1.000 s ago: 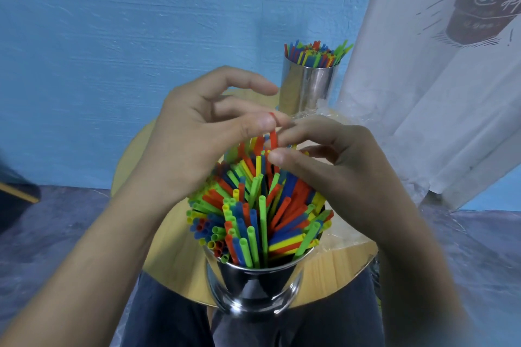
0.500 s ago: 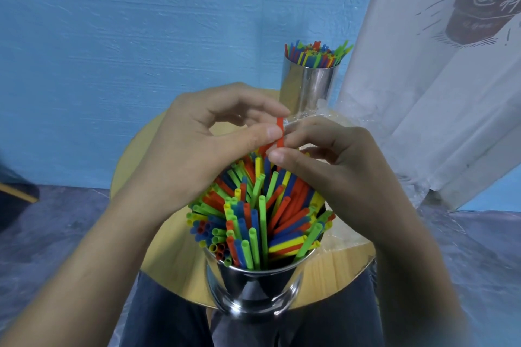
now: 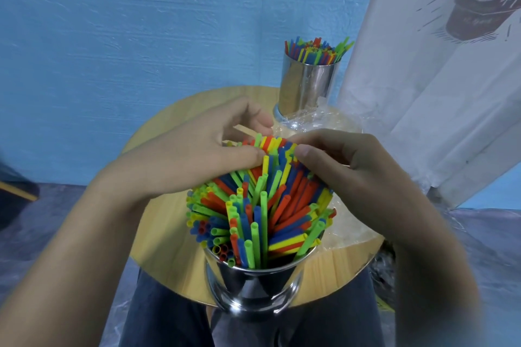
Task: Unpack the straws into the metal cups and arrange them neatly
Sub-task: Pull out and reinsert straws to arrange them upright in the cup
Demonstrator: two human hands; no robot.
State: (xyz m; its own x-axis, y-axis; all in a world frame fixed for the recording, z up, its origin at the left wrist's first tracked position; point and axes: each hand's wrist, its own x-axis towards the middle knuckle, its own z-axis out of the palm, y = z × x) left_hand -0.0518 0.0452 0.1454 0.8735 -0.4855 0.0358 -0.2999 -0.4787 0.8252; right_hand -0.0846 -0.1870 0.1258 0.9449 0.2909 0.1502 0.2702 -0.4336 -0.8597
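Backdrop: blue wall [image 3: 141, 36] behind your round wooden table [image 3: 166, 234]
Fingertips [image 3: 253, 154]: thumbs meet curled fingers, pinching the far tips of the straws [image 3: 262, 205] into a cluster, probably to straighten the fan
Hands: left hand [image 3: 183, 160] and right hand [image 3: 366, 177] flank that cluster
Cup: near metal cup [image 3: 253, 287] holds them splayed, at the table's front edge
Rear: far metal cup [image 3: 304, 87] stands filled, upright

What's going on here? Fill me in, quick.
A person is tidying the straws standing in the near cup, which sits at the front edge of the table. The left hand and right hand pinch the tops of the far ones together. The far cup is already filled, with clear wrap at its base.
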